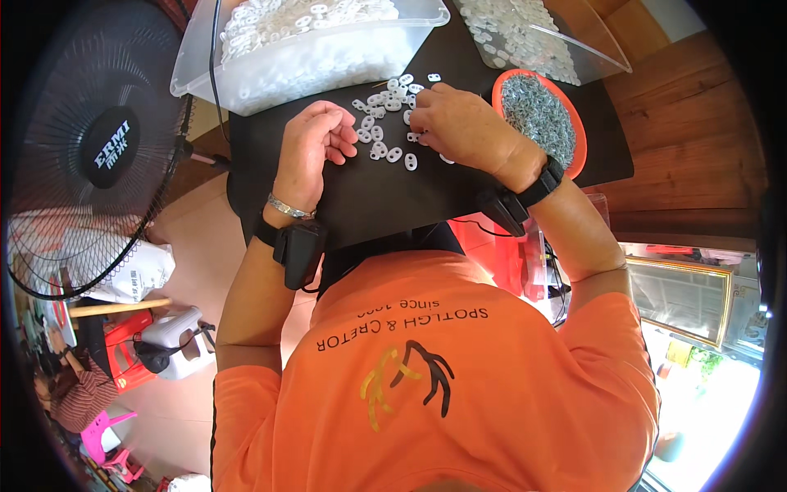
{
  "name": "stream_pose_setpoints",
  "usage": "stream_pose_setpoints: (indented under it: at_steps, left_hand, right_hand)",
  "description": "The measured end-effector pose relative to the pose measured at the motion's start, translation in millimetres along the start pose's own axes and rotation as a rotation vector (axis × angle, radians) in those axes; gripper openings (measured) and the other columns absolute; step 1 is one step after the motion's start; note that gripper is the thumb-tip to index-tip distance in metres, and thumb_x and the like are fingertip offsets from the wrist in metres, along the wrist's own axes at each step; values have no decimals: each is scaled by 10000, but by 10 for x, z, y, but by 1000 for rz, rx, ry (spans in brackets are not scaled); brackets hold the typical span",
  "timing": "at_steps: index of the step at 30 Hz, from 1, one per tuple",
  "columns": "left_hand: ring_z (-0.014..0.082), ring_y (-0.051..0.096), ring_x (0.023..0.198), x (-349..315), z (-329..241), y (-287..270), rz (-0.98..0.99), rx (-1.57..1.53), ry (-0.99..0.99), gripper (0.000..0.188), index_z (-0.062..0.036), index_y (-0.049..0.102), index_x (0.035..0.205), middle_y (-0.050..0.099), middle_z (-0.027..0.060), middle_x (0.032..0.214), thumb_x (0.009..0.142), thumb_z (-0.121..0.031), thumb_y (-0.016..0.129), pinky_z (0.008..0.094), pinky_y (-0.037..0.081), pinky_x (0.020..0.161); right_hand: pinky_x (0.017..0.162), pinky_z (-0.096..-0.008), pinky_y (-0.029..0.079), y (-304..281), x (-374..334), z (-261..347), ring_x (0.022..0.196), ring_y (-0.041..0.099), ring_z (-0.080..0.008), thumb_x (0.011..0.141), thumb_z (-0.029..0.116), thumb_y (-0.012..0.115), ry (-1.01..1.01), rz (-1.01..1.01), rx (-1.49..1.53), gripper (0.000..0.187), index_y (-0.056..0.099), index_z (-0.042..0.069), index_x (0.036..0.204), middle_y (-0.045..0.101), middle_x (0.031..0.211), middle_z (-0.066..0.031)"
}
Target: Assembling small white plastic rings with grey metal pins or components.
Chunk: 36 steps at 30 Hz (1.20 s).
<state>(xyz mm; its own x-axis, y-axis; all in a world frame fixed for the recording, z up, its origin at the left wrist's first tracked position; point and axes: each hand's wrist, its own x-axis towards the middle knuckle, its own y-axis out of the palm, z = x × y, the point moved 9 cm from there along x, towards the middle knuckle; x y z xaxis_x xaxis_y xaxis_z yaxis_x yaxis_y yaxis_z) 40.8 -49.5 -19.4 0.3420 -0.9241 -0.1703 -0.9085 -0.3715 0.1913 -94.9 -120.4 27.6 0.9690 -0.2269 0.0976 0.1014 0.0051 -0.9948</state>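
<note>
Small white oval plastic pieces [393, 105], each with two holes, lie scattered on a black tabletop [361, 205]. At their left edge hovers my left hand [318, 139], palm turned toward them, fingers loosely curled and apart with nothing visible between them. My right hand [459, 127] reaches down over the right side of the scatter. Its fingers are bent together at the pieces, and the back of the hand hides whatever the fingertips hold. Just right of that hand sits an orange-red bowl [580, 141] full of small silvery metal parts [537, 119].
A translucent tub [205, 86] heaped with white pieces stands at the table's back left. Another clear tub [602, 41] of pale pieces is at the back right. A large black fan [106, 148] stands left, a thin cable [215, 66] hanging near it. Wooden panelling [689, 123] borders the right.
</note>
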Motion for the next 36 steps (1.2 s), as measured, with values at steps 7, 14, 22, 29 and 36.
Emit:
stream_pose_setpoints:
  at_steps: [7, 14, 22, 29, 36]
  left_hand:
    - [115, 563, 602, 2, 9, -9, 6, -4, 5, 218, -56, 592, 836, 603, 38, 719, 889, -236, 482, 218, 407, 543]
    - [113, 564, 605, -12, -4, 20, 12, 8, 0, 217, -57, 596, 842, 604, 37, 722, 890, -236, 483, 217, 408, 544]
    - [114, 566, 612, -31, -46, 60, 40, 15, 6, 215, -56, 602, 852, 608, 39, 730, 895, -225, 475, 219, 412, 555]
    - [101, 558, 671, -290, -238, 482, 245, 195, 107, 285, -12, 621, 1010, 617, 36, 772, 915, -233, 468, 222, 410, 593]
    - [95, 536, 631, -374, -133, 755, 226, 59, 178, 258, -25, 565, 865, 591, 39, 739, 951, -245, 461, 213, 405, 569]
  right_hand:
    - [784, -348, 486, -19, 45, 46, 913, 556, -244, 776, 149, 658, -5, -18, 34, 83, 658, 98, 841, 584, 897, -48]
    - [759, -386, 493, 114, 146, -15, 883, 586, -279, 782, 125, 627, 71, 101, 70, 74, 648, 87, 841, 604, 875, -72]
    - [725, -361, 494, -2, 102, -35, 806, 624, -274, 782, 65, 625, 97, -25, 272, 103, 643, 46, 883, 643, 830, -96]
    - [696, -201, 482, -307, -134, -82, 770, 599, -67, 870, 38, 641, 380, -372, 1305, 105, 650, 1, 968, 657, 849, -15]
    - [623, -182, 409, -10, -351, -31, 740, 554, -48, 867, 121, 670, 471, -562, 1689, 107, 658, 39, 935, 646, 843, 7]
